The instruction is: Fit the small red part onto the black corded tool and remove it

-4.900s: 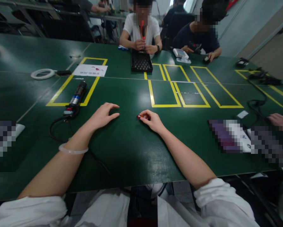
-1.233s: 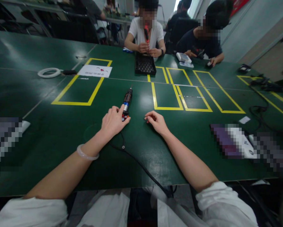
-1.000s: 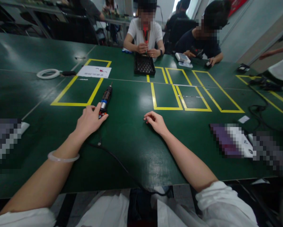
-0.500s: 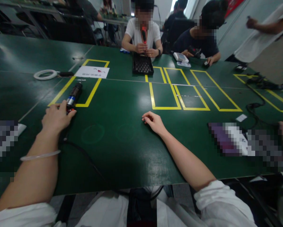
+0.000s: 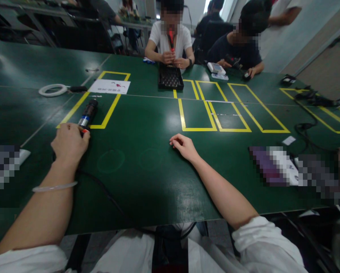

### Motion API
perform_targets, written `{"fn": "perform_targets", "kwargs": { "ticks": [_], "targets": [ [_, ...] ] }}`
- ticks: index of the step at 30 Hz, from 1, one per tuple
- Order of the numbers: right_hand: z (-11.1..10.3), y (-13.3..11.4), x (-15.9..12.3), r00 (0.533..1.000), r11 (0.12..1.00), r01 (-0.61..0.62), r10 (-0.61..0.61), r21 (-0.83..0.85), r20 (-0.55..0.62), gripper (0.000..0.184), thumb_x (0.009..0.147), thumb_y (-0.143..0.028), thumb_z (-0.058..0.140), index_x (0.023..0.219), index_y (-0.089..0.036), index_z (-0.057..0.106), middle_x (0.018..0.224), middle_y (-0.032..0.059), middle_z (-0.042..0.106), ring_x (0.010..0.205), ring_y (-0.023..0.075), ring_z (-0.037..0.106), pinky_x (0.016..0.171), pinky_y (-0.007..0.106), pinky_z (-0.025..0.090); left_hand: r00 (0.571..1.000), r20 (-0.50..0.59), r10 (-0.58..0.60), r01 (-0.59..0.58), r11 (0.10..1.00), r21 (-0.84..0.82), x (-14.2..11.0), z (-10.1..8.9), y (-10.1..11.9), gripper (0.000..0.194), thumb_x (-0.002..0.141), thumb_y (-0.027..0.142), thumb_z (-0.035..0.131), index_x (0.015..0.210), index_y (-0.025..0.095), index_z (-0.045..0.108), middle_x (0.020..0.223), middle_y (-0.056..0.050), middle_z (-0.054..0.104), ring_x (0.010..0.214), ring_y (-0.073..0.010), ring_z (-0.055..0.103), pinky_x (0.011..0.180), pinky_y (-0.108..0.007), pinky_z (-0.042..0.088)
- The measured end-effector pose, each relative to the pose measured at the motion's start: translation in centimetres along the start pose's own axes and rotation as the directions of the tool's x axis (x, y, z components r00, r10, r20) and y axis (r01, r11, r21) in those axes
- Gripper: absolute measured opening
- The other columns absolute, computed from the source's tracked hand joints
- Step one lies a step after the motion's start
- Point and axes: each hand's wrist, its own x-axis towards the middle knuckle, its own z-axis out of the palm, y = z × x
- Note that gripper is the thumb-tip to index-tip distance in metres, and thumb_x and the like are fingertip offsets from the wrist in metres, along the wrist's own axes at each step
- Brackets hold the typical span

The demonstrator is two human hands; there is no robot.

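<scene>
My left hand is wrapped around the rear part of a corded electric screwdriver lying on the green table. Its black front with a blue and silver band points away from me, and a bit of red shows beside my thumb. The rest of its body is hidden under my hand. A black cable runs from near my left wrist across the table edge. Resting on the table in the middle, my right hand has its fingers loosely curled, with nothing visible in them.
Yellow tape outlines mark the table. A white paper sign and a coiled white cable lie at left. Across, a person holds a red tool over a black tray. Black cables lie at right.
The fingers of my left hand have closed further around the screwdriver. My right hand stays in place. The standing person at the back right has moved left, behind a seated person.
</scene>
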Motion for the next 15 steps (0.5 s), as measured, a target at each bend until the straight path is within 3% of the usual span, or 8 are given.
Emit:
{"fn": "perform_targets", "kwargs": {
  "ticks": [6, 10, 13, 15],
  "targets": [
    [0.1, 0.0, -0.1, 1.0, 1.0, 0.0, 0.0, 0.001, 0.001, 0.015, 0.088, -0.028, 0.053, 0.093, -0.019, 0.064, 0.081, 0.0017, 0.069, 0.069, 0.0131, 0.062, 0.069, 0.027, 0.048, 0.997, -0.077, -0.026, 0.024, 0.999, -0.028, -0.1, 0.1, 0.4, 0.051, 0.097, 0.048, 0.029, 0.125, 0.012, 0.052, 0.13, -0.017, 0.053, 0.112, -0.0306, 0.051, 0.087, -0.042, 0.046],
    [0.1, -0.1, 0.0, 1.0, 1.0, 0.0, 0.0, 0.0, 0.001, 0.015, 0.088, -0.028, 0.053, 0.092, -0.018, 0.064, 0.08, 0.0017, 0.069, 0.068, 0.0131, 0.062, 0.069, 0.027, 0.048, 0.989, -0.146, 0.025, -0.06, 0.968, -0.243, 0.0, 0.1, 1.9, 0.049, 0.096, 0.045, 0.039, 0.128, 0.012, 0.055, 0.122, -0.014, 0.062, 0.106, -0.026, 0.057, 0.092, -0.04, 0.045],
    [0.1, -0.2, 0.0, 1.0, 1.0, 0.005, -0.005, -0.004, 0.001, 0.015, 0.087, -0.027, 0.053, 0.093, -0.018, 0.064, 0.08, 0.0014, 0.069, 0.068, 0.0129, 0.061, 0.07, 0.027, 0.048, 0.984, -0.021, 0.18, -0.163, 0.831, -0.532, -0.4, 0.4, 5.0, 0.047, 0.09, 0.044, 0.05, 0.121, 0.011, 0.062, 0.107, -0.011, 0.07, 0.096, -0.0209, 0.062, 0.093, -0.036, 0.046],
    [0.1, -0.3, 0.0, 1.0, 1.0, 0.003, -0.003, -0.005, -0.001, 0.015, 0.088, -0.027, 0.053, 0.093, -0.018, 0.064, 0.08, 0.0014, 0.069, 0.069, 0.0129, 0.061, 0.07, 0.027, 0.048, 0.939, 0.103, 0.329, -0.158, 0.677, -0.718, -1.2, 0.4, 7.8, 0.047, 0.087, 0.045, 0.055, 0.119, 0.013, 0.065, 0.107, -0.01, 0.071, 0.096, -0.0207, 0.064, 0.092, -0.035, 0.047]
  ]
}}
